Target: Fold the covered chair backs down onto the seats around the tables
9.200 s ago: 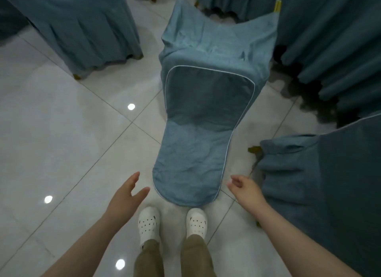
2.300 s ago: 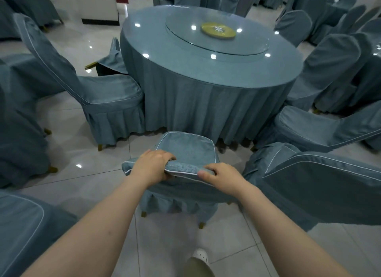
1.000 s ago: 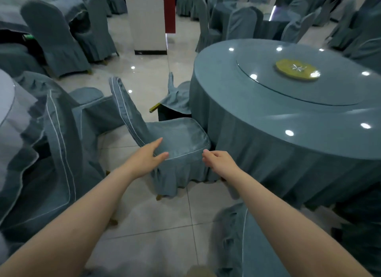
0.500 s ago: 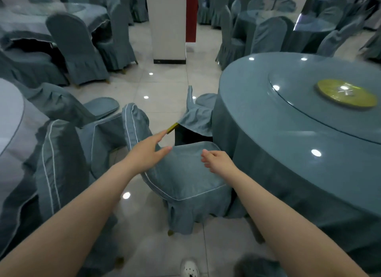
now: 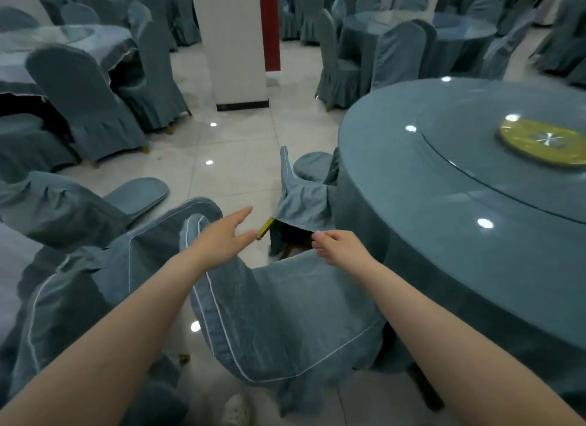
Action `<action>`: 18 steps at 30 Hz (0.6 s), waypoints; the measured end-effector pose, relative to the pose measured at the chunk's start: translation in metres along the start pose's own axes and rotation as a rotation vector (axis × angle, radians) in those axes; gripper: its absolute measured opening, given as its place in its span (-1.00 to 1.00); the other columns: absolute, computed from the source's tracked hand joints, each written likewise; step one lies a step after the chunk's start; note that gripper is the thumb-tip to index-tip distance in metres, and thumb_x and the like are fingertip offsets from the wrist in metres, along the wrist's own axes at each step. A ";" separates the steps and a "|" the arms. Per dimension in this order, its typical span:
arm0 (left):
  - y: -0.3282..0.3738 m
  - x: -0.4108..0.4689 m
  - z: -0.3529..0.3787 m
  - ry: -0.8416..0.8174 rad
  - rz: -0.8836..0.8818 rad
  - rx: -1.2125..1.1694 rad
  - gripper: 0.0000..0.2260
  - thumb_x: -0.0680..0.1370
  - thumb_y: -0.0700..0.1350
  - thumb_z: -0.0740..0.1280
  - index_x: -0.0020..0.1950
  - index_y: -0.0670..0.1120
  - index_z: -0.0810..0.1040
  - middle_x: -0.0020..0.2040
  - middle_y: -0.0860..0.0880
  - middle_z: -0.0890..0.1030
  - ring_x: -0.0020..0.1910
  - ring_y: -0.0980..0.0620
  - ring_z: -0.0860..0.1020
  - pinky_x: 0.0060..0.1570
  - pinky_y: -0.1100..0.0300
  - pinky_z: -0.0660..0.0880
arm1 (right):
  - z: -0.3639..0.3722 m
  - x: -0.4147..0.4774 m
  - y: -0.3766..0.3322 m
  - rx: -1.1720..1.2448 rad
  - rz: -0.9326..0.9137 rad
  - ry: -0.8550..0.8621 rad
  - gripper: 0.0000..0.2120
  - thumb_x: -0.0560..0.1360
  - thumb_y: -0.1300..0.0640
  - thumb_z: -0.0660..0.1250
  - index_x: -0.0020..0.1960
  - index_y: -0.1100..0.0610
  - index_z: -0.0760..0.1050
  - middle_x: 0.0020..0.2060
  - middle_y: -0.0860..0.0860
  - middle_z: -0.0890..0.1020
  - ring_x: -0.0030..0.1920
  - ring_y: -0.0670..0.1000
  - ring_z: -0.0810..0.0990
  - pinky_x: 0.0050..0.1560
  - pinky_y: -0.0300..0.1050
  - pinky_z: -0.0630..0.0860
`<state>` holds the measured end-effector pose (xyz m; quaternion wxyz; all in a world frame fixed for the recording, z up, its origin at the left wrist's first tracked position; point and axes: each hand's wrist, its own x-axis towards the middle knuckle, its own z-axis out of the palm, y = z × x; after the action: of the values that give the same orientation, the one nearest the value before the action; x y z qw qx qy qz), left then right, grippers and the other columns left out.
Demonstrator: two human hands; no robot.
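A teal covered chair [image 5: 285, 317] with white piping stands right below me beside the round table [image 5: 459, 210]; its upright back rises at the left under my left forearm. My left hand [image 5: 222, 235] reaches over the top of that back, fingers straight and spread, holding nothing. My right hand [image 5: 336, 244] hovers over the far edge of the seat with loosely curled fingers, empty. Beyond them a chair [image 5: 304, 203] lies tipped against the table, a yellow leg showing.
More tipped covered chairs [image 5: 63, 210] crowd the left. A white pillar [image 5: 231, 41] stands ahead on the tiled floor [image 5: 228, 146]. Further tables [image 5: 47, 48] and upright chairs [image 5: 82, 102] fill the back. A yellow disc [image 5: 545, 140] sits on the table's glass turntable.
I have stepped closer, so the chair now lies nearer under my arms. Both hands stay stretched out over it, empty, the left moving past the top of the back.
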<state>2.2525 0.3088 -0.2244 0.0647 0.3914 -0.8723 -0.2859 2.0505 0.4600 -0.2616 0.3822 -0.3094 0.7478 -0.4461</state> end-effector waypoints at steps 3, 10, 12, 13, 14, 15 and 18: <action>-0.009 0.046 -0.009 -0.106 0.097 0.043 -0.43 0.56 0.17 0.21 0.52 0.10 0.12 0.49 0.03 0.27 0.41 0.00 0.31 0.31 0.15 0.25 | 0.004 0.017 -0.010 0.020 0.020 0.106 -0.77 0.52 -0.11 0.27 -0.20 -0.03 0.60 -0.08 0.01 0.68 -0.05 0.03 0.64 0.10 0.05 0.54; -0.014 0.130 -0.030 -0.297 0.265 0.133 -0.40 0.55 0.19 0.21 0.53 0.09 0.09 0.50 0.01 0.25 0.40 -0.03 0.32 0.30 0.15 0.25 | 0.015 0.028 -0.029 0.074 0.101 0.333 -0.67 0.53 -0.08 0.27 -0.08 0.19 0.60 -0.04 0.13 0.67 0.05 0.14 0.63 0.08 0.08 0.53; -0.008 0.146 -0.028 -0.325 0.297 0.140 -0.39 0.55 0.20 0.21 0.53 0.07 0.10 0.50 0.00 0.24 0.44 -0.02 0.27 0.34 0.13 0.22 | 0.014 0.024 -0.032 0.066 0.128 0.358 -0.71 0.53 -0.10 0.27 -0.16 0.09 0.61 -0.09 0.02 0.69 -0.01 0.03 0.65 0.10 0.04 0.53; -0.003 0.152 -0.026 -0.337 0.317 0.137 -0.39 0.54 0.20 0.21 0.53 0.07 0.10 0.50 0.00 0.25 0.44 -0.02 0.27 0.34 0.12 0.22 | 0.011 0.023 -0.034 0.068 0.131 0.371 -0.69 0.52 -0.10 0.27 -0.17 0.12 0.61 -0.12 0.01 0.69 -0.07 -0.01 0.64 0.07 0.00 0.54; 0.001 0.157 -0.022 -0.346 0.331 0.135 -0.39 0.54 0.21 0.21 0.53 0.08 0.10 0.50 0.00 0.25 0.44 -0.03 0.28 0.34 0.11 0.23 | 0.009 0.022 -0.035 0.069 0.119 0.376 -0.63 0.51 -0.11 0.27 -0.14 0.20 0.59 -0.16 0.05 0.67 -0.14 -0.03 0.61 0.00 -0.03 0.51; 0.005 0.160 -0.018 -0.351 0.342 0.135 -0.39 0.54 0.21 0.21 0.53 0.10 0.10 0.50 -0.01 0.26 0.44 -0.04 0.28 0.34 0.10 0.24 | 0.005 0.021 -0.036 0.060 0.103 0.381 -0.57 0.49 -0.12 0.26 -0.08 0.30 0.55 -0.20 0.12 0.63 -0.20 -0.02 0.54 -0.08 -0.05 0.46; 0.014 0.166 -0.005 -0.362 0.353 0.116 -0.38 0.54 0.21 0.21 0.53 0.10 0.08 0.50 -0.03 0.24 0.44 -0.04 0.26 0.34 0.11 0.23 | -0.008 0.015 -0.041 0.032 0.090 0.377 -0.44 0.45 -0.16 0.23 0.03 0.38 0.45 -0.26 0.11 0.53 -0.26 0.05 0.46 -0.16 -0.07 0.38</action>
<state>2.1313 0.1943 -0.2308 -0.0661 0.1786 -0.9394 -0.2850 2.0412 0.4347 -0.2265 0.2599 -0.1803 0.8120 -0.4906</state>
